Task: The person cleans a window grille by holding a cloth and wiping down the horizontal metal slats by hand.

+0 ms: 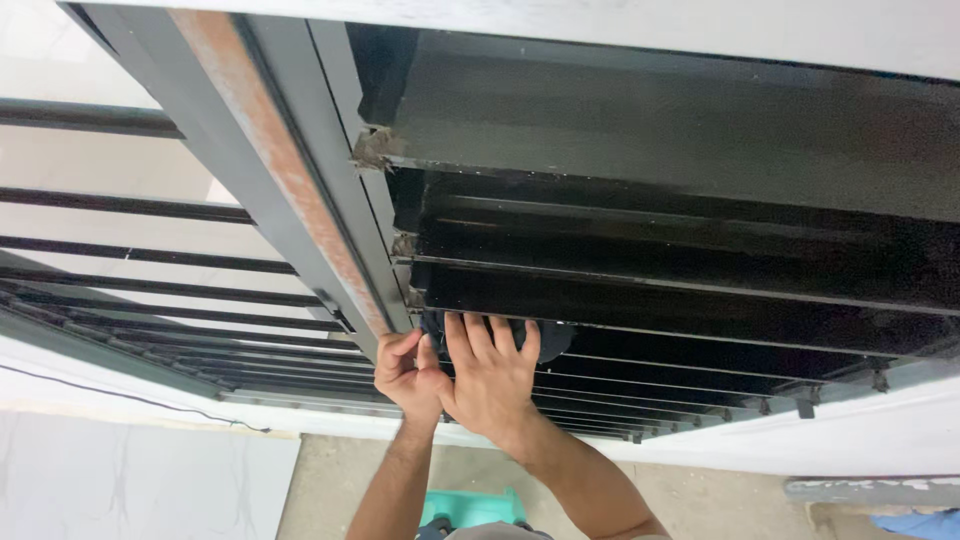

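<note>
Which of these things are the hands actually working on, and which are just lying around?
In use: left hand and right hand on a dark cloth against the louvre slats, beside the metal frame.

Lying about: green stool, black cable, blue cloth.

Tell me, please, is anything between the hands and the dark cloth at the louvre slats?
Nothing visible is. The right hand lies flat on the dark cloth, pressed against the lowest open slat. The left hand is beside it, at the frame post, touching the right thumb.
</note>
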